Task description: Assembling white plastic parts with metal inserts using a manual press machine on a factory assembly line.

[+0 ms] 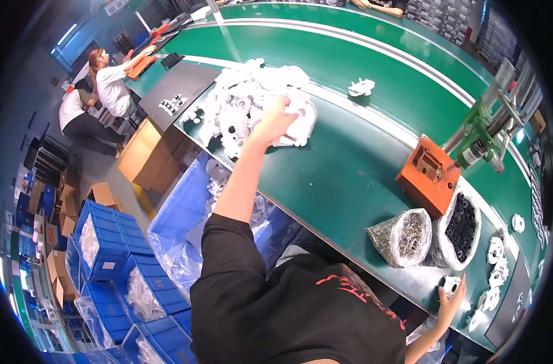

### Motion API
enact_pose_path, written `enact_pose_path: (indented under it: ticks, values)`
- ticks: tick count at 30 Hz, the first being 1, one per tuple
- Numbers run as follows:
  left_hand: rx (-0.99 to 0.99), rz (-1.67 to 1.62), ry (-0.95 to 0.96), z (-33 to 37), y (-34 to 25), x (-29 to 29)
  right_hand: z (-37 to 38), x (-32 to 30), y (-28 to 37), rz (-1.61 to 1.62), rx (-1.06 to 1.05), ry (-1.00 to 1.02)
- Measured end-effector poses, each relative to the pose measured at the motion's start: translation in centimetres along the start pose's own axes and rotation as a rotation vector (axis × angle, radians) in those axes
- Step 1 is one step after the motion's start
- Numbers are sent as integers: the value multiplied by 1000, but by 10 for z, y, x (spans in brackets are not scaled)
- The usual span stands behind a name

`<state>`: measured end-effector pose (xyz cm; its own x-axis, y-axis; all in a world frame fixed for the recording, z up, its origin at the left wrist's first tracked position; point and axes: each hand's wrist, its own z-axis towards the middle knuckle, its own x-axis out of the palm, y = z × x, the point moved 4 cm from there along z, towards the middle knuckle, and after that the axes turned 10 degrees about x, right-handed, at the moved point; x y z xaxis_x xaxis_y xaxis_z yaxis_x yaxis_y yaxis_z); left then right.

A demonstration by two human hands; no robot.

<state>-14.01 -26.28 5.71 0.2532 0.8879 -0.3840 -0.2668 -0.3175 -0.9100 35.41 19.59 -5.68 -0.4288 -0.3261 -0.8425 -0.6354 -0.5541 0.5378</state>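
Observation:
A heap of white plastic parts (246,91) lies on the green bench at the upper left. My left hand (276,124) reaches onto its right side, thumb and fingers apart. Beside the fingers is a larger, rounded white housing (304,124); whether they touch it I cannot tell. Far to the right, near the bench's front edge, my right hand (452,301) has its thumb and fingers around a small white plastic part (451,284) with dark spots.
An orange fixture (429,173) with a green press (473,142) stands at the right. Before it sit bags of metal screws (410,236) and black pieces (461,230). White parts (498,273) line the right. Blue crates (110,242) fill the lower left. Two people work beyond.

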Motion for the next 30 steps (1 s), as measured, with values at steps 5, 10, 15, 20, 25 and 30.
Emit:
enact_pose_path:
  ticks: [5,10,15,20,25,30]
  values:
    - [11,-670,315,-35,-4,77,5,-33,22,443,36,-227]
    - [-202,-1024,563,-102,-44,173,-2,-8,172,611,-387,-67]
    - [-157,-1210,787,-148,-67,235,-31,19,278,255,-785,-59]
    - [-269,-1216,715,-159,-69,241,-32,33,279,229,-766,3]
    - [-243,-1160,743,-163,-76,234,-30,38,272,201,-748,2]
    - [-40,-1091,723,-151,-86,235,-16,32,249,533,-671,107]
